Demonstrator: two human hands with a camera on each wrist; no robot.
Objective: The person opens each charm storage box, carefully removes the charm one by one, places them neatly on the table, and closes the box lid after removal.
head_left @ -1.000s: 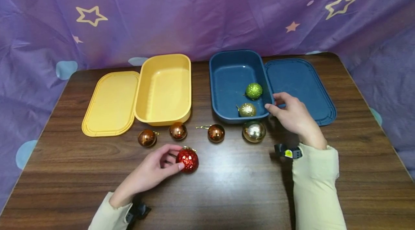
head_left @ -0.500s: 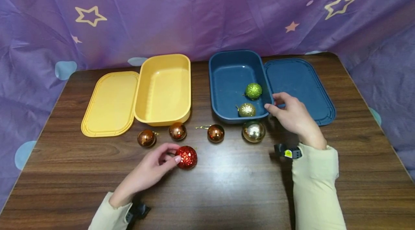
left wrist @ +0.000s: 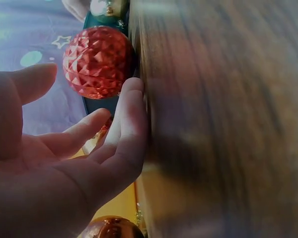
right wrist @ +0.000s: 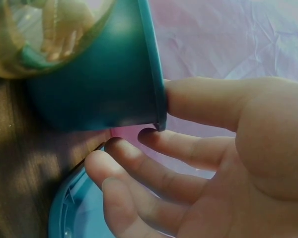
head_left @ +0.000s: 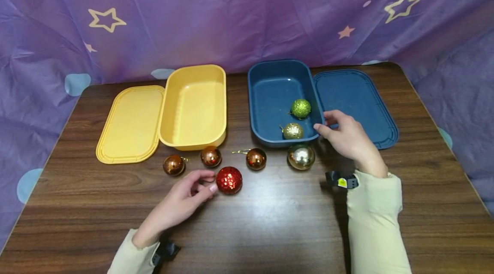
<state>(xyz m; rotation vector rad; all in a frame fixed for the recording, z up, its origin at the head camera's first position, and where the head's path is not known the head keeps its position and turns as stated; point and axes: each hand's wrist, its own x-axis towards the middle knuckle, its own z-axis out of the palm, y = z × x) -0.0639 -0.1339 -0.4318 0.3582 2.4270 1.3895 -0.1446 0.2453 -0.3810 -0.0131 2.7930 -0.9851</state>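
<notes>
Forward and to the right, the red faceted bauble [head_left: 229, 180] has shifted slightly since half a second ago; the left hand [head_left: 183, 199], whose thumb overlapped it then, now has fingers parted just beside it, gripping nothing, though I cannot tell whether a fingertip touches it. It sits on the wooden tabletop [head_left: 270, 231], nearer the viewer than the middle copper bauble [head_left: 211, 156] and right copper bauble [head_left: 256, 159]. Being round and ungripped, it could roll at a light nudge and knock either of them; the champagne-silver bauble [head_left: 301, 157], just in front of the blue box [head_left: 268, 98], seems as easily set rolling. The right hand [head_left: 349, 137], well apart from the left, rests its thumb at that box's right rim, fingers loose outside the wall; uneven pressure there might slide the box and jostle its contents, a green glitter bauble [head_left: 300, 108] and a gold glitter bauble [head_left: 293, 130]. The yellow box [head_left: 194, 102] stands uncovered, its floor in plain view, with the yellow lid [head_left: 129, 126] at its left; the blue lid [head_left: 353, 98] lies right of the blue box.
</notes>
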